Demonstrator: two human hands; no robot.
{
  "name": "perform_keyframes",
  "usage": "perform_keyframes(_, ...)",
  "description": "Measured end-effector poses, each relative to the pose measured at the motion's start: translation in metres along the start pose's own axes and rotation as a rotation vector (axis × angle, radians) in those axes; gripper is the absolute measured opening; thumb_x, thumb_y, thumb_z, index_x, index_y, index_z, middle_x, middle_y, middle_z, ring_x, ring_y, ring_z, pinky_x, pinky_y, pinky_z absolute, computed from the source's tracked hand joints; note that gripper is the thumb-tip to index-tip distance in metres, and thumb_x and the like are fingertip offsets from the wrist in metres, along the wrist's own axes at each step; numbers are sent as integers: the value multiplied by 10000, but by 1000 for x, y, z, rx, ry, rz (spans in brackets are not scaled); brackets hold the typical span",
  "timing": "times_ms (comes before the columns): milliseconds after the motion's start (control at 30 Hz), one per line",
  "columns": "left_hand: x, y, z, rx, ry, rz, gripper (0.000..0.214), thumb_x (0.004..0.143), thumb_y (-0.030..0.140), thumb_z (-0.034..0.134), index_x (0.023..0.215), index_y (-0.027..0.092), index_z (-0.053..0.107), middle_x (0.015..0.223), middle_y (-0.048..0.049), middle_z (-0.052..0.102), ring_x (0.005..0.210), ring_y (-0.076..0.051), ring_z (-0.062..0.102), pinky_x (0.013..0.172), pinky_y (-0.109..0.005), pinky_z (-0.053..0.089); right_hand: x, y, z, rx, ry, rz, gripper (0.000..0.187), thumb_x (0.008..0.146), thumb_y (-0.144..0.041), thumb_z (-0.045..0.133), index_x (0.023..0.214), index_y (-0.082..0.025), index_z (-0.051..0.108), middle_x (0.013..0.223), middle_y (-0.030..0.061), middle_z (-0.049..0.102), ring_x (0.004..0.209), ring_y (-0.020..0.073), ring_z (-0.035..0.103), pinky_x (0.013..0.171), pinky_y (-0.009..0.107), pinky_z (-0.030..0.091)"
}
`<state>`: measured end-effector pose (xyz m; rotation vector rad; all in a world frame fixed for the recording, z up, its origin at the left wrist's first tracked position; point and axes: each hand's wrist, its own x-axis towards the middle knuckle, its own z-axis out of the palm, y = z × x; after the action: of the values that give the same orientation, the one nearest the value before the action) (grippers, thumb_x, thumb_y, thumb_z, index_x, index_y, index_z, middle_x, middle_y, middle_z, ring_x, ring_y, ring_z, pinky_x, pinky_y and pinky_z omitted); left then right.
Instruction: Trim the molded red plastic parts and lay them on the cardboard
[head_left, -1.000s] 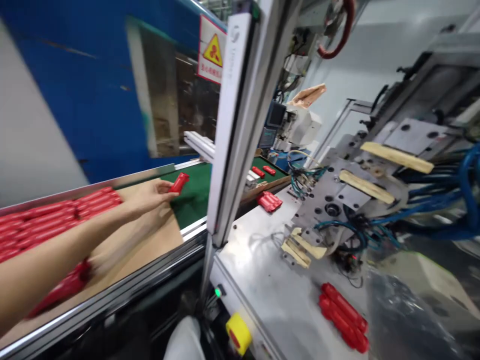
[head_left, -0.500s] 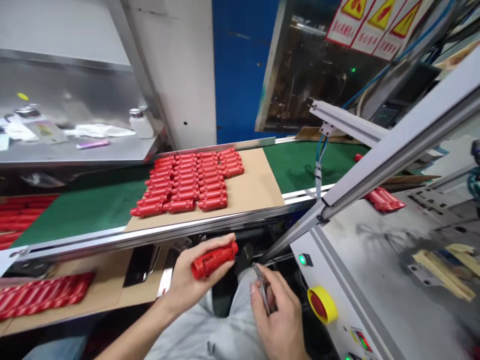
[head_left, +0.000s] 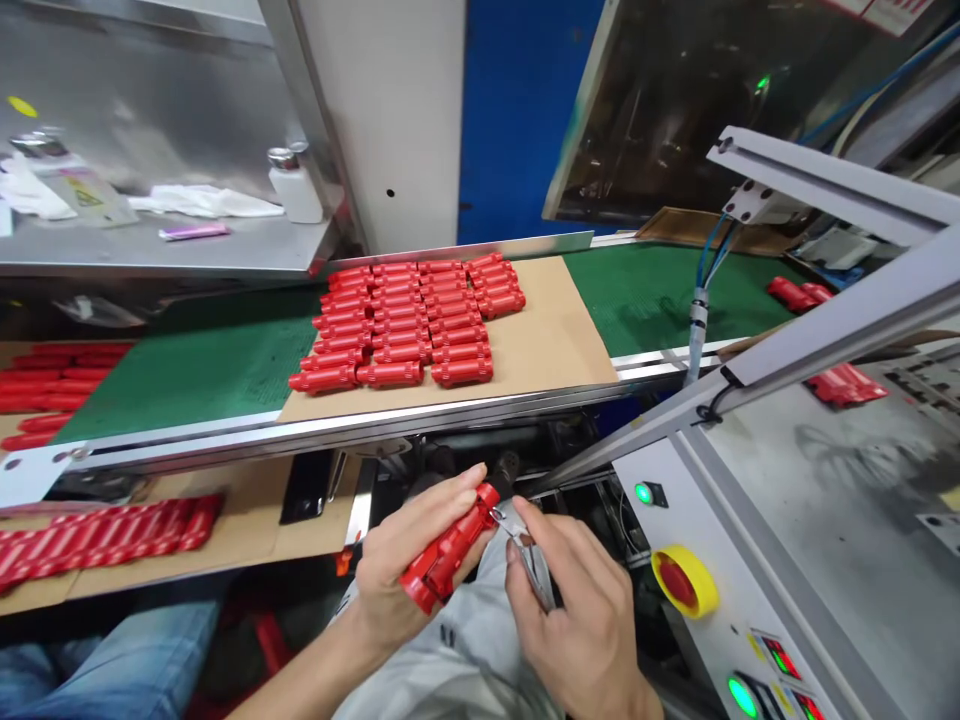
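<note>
My left hand [head_left: 394, 560] is wrapped round a red plastic tube-shaped part [head_left: 448, 555], which lies tilted with its far end up and to the right. In my right hand [head_left: 589, 605] is a small pair of metal pliers [head_left: 534, 568], held between thumb and fingers. Their tip meets the far end of the red part; whether the jaws grip it I cannot tell. Beyond my hands, rows of similar red parts [head_left: 397, 325] lie on a cardboard sheet [head_left: 555, 335].
Under the cardboard runs a green conveyor belt [head_left: 206, 350]. More red parts [head_left: 112, 540] fill a lower shelf at left, near a dark phone [head_left: 304, 487]. At right stand a slanted metal frame post [head_left: 810, 330] and a control box with a yellow-ringed red button [head_left: 684, 582].
My hands have come together, bringing the pliers' tip to the red part. The red part has turned more steeply. The camera view has shifted.
</note>
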<state>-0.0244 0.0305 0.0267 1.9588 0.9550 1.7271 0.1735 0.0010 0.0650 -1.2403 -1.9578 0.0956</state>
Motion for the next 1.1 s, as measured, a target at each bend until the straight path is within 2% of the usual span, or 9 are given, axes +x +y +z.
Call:
perform_keyframes(233, -5, 7, 11, 31, 53, 27, 634, 780, -62, 895, 1370, 106, 733, 1410, -194, 780, 1227, -289, 809, 1046, -363, 703, -10, 1, -2, 29, 3, -11, 453, 989, -94, 678, 1442, -109, 682, 1035, 129, 780, 884, 245, 730, 792, 393, 649)
perform_keyframes(400, -8, 10, 14, 62, 63, 54, 646, 762, -65, 911, 1361, 105, 738, 1429, -189, 771, 1228, -287, 808, 1044, -375, 707, -15, 1, -2, 32, -3, 20, 489, 994, -97, 673, 1483, -114, 660, 1020, 120, 775, 876, 241, 724, 778, 377, 638)
perform_keyframes(767, -9, 7, 22, 150, 120, 167, 620, 764, -39, 914, 1346, 100, 753, 1433, -155, 775, 1200, -301, 818, 1003, -402, 738, -24, 6, 8, 25, 53, -1, 437, 990, -74, 693, 1425, -104, 699, 828, 47, 710, 676, 169, 653, 636, 323, 537)
perform_keyframes(900, -11, 9, 21, 141, 92, 135, 682, 748, -43, 924, 1380, 129, 736, 1441, -139, 773, 1196, -293, 821, 1004, -388, 735, -28, 12, 11, 51, 65, -11, 402, 997, -76, 694, 1397, -109, 716, 812, 39, 714, 656, 156, 645, 622, 316, 527)
perform_keyframes(1100, -14, 14, 21, 59, 52, -22, 646, 772, -37, 912, 1368, 141, 735, 1382, -150, 804, 1174, -289, 831, 1004, -371, 726, -30, 23, 16, 142, 98, -18, 400, 989, -64, 698, 1384, -123, 711, 859, 52, 765, 683, 151, 690, 637, 293, 565)
